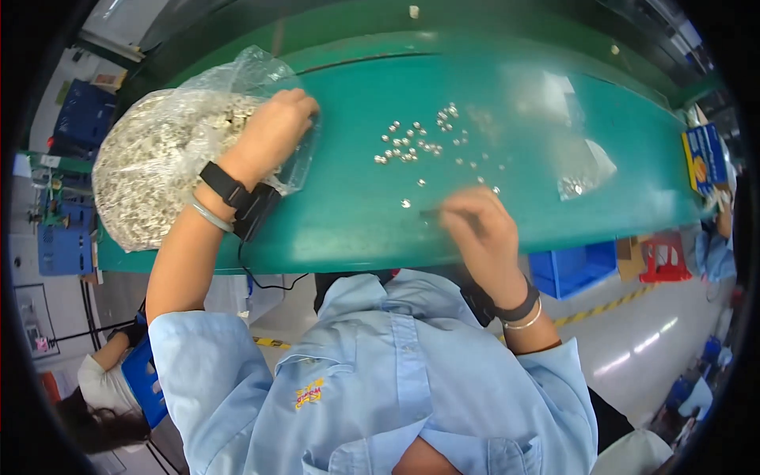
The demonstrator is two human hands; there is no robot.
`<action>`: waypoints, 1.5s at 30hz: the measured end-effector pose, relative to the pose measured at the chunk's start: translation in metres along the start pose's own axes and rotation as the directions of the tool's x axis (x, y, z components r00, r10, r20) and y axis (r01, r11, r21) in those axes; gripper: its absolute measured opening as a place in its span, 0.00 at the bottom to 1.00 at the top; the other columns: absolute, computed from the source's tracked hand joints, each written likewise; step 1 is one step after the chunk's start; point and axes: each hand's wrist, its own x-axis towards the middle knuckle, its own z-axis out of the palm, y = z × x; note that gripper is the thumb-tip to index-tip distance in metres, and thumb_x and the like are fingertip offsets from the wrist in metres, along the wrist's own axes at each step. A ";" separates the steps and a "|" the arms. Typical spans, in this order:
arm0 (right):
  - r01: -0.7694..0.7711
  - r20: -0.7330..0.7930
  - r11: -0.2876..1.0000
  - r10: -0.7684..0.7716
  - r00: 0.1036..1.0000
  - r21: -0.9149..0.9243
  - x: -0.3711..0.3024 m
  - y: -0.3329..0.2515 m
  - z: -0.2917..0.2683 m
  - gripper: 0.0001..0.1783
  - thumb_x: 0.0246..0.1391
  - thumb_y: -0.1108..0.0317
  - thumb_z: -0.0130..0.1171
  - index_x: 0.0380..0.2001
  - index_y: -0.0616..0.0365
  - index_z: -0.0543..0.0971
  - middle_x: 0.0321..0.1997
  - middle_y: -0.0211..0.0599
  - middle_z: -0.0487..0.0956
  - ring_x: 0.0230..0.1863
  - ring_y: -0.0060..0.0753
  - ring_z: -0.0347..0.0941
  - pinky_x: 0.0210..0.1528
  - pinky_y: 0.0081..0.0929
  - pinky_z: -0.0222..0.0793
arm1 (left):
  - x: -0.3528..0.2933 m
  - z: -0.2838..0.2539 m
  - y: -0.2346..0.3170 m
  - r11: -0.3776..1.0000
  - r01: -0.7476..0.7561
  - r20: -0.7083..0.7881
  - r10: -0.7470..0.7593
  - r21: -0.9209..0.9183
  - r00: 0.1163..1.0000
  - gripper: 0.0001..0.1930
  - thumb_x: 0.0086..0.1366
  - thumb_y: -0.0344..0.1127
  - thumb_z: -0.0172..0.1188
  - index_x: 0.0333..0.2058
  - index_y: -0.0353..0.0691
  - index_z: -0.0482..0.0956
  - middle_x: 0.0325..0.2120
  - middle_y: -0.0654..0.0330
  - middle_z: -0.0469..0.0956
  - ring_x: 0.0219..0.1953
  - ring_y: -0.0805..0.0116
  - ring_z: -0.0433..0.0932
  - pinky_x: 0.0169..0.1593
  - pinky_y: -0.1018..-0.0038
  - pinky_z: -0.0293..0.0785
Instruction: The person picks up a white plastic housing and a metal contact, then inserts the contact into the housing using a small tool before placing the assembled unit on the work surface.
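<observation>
A large clear plastic bag [150, 158], bulging with small silvery metal pieces, lies on the left of the green table. My left hand [277, 123] is over its open mouth, fingers curled down and closed; whatever they hold is hidden. Loose round shiny metal pieces [408, 149] are scattered across the middle of the table. My right hand [483, 226] is near the front edge, thumb and forefinger together in a pinch. A small dark blurred sliver shows at its fingertips, too unclear to name. Two single pieces [406, 203] lie just left of and beyond that hand.
A small clear bag [586, 170] with a few pieces lies on the right of the green table [348, 229]. A blue crate [573, 267] and a red stool [665, 257] stand beyond the front edge. A black cable [273, 285] hangs near my left wrist. Another person sits lower left.
</observation>
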 end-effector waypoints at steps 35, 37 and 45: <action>-0.205 -0.202 0.949 0.158 0.967 -0.240 0.009 0.006 -0.048 0.07 0.54 0.77 0.59 0.38 0.61 0.77 0.37 0.34 0.76 0.37 0.25 0.74 0.42 0.22 0.70 | -0.067 0.006 0.136 -0.536 0.121 0.349 -0.347 -0.836 0.870 0.12 0.66 0.29 0.55 0.46 0.30 0.73 0.46 0.48 0.74 0.35 0.69 0.78 0.37 0.73 0.79; -0.221 -0.188 0.947 0.179 0.966 -0.231 0.011 0.012 -0.046 0.07 0.53 0.77 0.59 0.38 0.61 0.77 0.36 0.34 0.76 0.37 0.26 0.75 0.41 0.23 0.70 | -0.069 0.009 0.137 -0.550 0.162 0.319 -0.202 -0.819 0.926 0.13 0.67 0.30 0.54 0.47 0.30 0.72 0.45 0.48 0.74 0.36 0.69 0.78 0.39 0.72 0.80; -0.227 -0.138 0.919 0.192 0.972 -0.323 0.015 0.014 -0.044 0.08 0.52 0.78 0.59 0.37 0.61 0.77 0.34 0.35 0.75 0.35 0.29 0.75 0.39 0.23 0.71 | -0.070 0.014 0.146 -0.628 0.158 0.360 -0.210 -0.762 0.909 0.16 0.68 0.32 0.53 0.51 0.32 0.69 0.43 0.49 0.75 0.36 0.67 0.78 0.39 0.70 0.79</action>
